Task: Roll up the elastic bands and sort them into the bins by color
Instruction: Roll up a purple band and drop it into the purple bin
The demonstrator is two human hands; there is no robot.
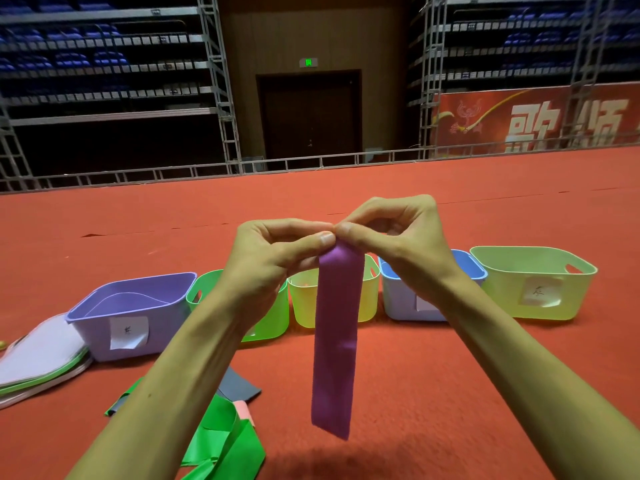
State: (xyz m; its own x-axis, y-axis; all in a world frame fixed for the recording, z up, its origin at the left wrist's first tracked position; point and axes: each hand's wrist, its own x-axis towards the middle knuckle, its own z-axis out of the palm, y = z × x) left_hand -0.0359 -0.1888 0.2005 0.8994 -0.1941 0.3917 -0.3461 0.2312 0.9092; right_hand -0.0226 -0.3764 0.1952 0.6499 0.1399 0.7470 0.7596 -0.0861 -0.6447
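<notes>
On the floor nearest, a green band (pixel 221 441) and a grey band (pixel 239 386) lie unrolled. Above them, the left hand (pixel 273 258) and right hand (pixel 394 237) pinch the top of a purple band (pixel 334 341), which hangs at full length. Rolling looks barely begun. The purple bin (pixel 162 327) waits beyond, its contents unclear.

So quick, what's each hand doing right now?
Left hand: pinching the top edge of the purple band.
Right hand: pinching that same top edge.

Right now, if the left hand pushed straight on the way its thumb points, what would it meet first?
The right hand: the left hand points at it over the top of the purple band, thumbs seemingly touching.
</notes>
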